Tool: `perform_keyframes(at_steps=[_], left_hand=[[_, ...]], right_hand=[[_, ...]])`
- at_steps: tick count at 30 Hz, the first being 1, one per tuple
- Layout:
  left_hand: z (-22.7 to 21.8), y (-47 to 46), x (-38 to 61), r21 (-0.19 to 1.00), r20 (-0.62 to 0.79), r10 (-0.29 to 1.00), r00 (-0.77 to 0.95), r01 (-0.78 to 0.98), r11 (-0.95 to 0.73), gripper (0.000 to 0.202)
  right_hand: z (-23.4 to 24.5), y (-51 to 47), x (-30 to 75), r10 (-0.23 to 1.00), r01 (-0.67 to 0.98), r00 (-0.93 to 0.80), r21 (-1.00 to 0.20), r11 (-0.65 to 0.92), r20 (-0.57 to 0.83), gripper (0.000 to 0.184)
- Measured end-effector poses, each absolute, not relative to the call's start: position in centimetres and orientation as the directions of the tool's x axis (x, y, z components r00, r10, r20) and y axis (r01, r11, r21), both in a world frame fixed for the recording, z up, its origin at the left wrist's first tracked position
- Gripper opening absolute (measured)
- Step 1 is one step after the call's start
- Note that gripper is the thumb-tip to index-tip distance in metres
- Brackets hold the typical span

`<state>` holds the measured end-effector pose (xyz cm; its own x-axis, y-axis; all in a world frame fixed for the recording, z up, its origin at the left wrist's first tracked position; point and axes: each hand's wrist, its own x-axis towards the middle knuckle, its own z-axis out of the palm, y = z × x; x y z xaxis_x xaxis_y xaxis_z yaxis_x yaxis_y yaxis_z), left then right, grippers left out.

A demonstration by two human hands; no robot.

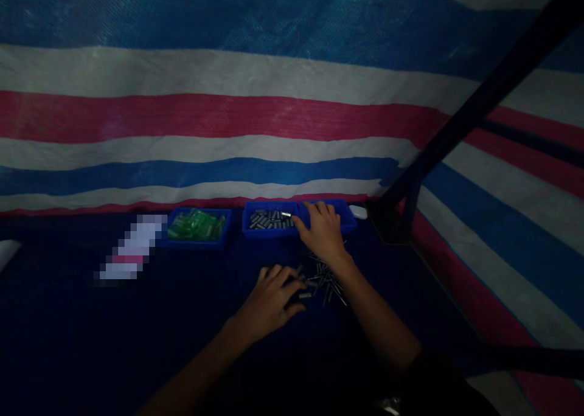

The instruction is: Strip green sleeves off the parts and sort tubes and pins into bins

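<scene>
My right hand (323,230) reaches over a blue bin (349,224), its fingers stretched and its thumb spread to the left. The fingers hide most of what that bin holds. By the thumb tip is another blue bin (255,233), with several short metal cylinders (269,220) in it; one bright piece (286,214) catches the light. My left hand (271,300) is lower on the dark blue table (182,318), fingers apart. Several loose cylinders (305,295) lie beside its fingertips. Thin metal pins (329,279) are scattered in a heap under my right forearm.
A blue tray (223,236) with green plastic packets (196,224) stands left of the bins. Further left is a pale blurred-out sheet (132,246). A small white object (359,211) sits behind the right bin. A dark metal post (449,133) slants up at right before a striped tarp (274,115).
</scene>
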<state>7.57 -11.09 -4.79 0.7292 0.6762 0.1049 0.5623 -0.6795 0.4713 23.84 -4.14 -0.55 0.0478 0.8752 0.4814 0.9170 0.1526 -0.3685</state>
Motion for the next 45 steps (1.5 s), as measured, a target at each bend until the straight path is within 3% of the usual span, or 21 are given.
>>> perform_keyframes(at_steps=[3,10,13,18,22,26,28,30,33,35,37,41,45], left_hand=[[-5.0,-10.9,7.3,0.445,0.092,0.704,0.705,0.603,-0.662,0.012],[-6.0,-10.2,7.5,0.422,0.148,0.796,0.586,0.691,-0.587,0.006],[-6.3,-10.0,7.5,0.563,0.167,0.793,0.586,0.604,-0.564,0.009],[-5.9,-9.5,7.2,0.888,0.121,0.897,0.424,0.358,-0.289,0.012],[-5.5,-9.3,7.2,0.951,0.112,0.94,0.323,0.24,-0.195,0.01],[-5.6,-9.1,7.2,0.979,0.08,0.952,0.296,0.155,-0.13,0.013],[-5.8,-9.0,7.4,0.976,0.087,0.96,0.265,0.171,-0.135,0.017],[-5.9,-9.1,7.8,0.923,0.133,0.951,0.278,0.315,-0.221,0.024],[-6.0,-9.4,8.7,0.688,0.195,0.888,0.416,0.587,-0.426,0.03],[-6.0,-9.7,9.3,0.542,0.208,0.852,0.481,0.668,-0.51,0.026],[-6.2,-9.9,9.6,0.473,0.223,0.845,0.486,0.704,-0.53,0.019],[-6.3,-9.6,9.0,0.486,0.22,0.873,0.435,0.727,-0.484,0.01],[-6.2,-9.0,7.8,0.694,0.2,0.889,0.412,0.58,-0.425,0.014]], right_hand=[[-1.8,-5.7,24.6,0.872,0.899,0.044,-0.401,0.178,0.487,0.032],[-4.5,-9.7,24.3,0.888,0.76,0.03,-0.588,0.279,0.46,0.015],[-4.6,-9.9,23.7,0.889,0.693,-0.103,-0.609,0.386,0.447,0.015],[-4.1,-10.3,23.8,0.873,0.62,-0.264,-0.621,0.479,0.41,0.027],[-3.6,-10.9,23.7,0.842,0.601,-0.334,-0.593,0.536,0.423,0.01],[-3.4,-10.3,23.3,0.837,0.596,-0.327,-0.592,0.543,0.439,0.012],[-3.0,-8.9,23.2,0.844,0.602,-0.281,-0.601,0.526,0.456,0.011],[-2.3,-7.1,23.2,0.851,0.642,-0.188,-0.594,0.485,0.491,0.011],[-1.2,-4.8,23.6,0.841,0.755,-0.067,-0.524,0.395,0.537,0.026],[-0.9,-4.3,24.1,0.825,0.805,0.0,-0.49,0.335,0.565,0.034],[-1.2,-4.9,24.8,0.806,0.815,0.063,-0.496,0.299,0.589,0.031],[-3.0,-7.7,25.7,0.801,0.782,0.148,-0.564,0.264,0.58,0.017],[-3.9,-9.6,25.1,0.845,0.721,0.028,-0.597,0.353,0.534,0.014]])
